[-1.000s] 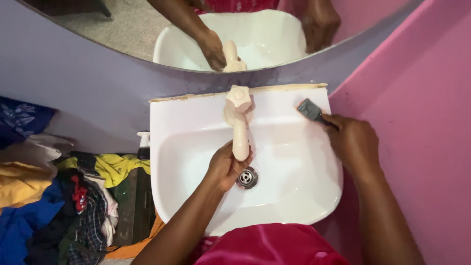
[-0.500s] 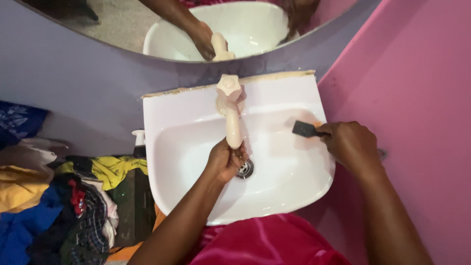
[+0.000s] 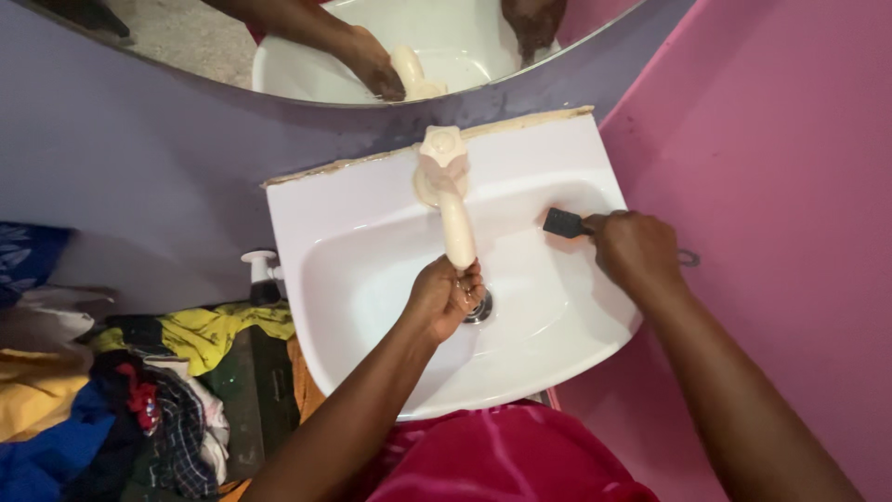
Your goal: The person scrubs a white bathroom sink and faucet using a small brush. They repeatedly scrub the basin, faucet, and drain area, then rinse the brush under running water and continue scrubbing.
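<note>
1. A heap of clothes is lying left of the white sink, with a pump bottle just beside the sink's edge.
2. The left hand is cupping under the cream tap spout, fingers curled together, above the drain.
3. The right hand is gripping a dark brush, fingers closed on its handle, bristle head touching the sink's right inner wall.

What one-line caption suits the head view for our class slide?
Left hand cupped under the cream tap's spout while the right hand holds a dark brush against the white sink.
</note>
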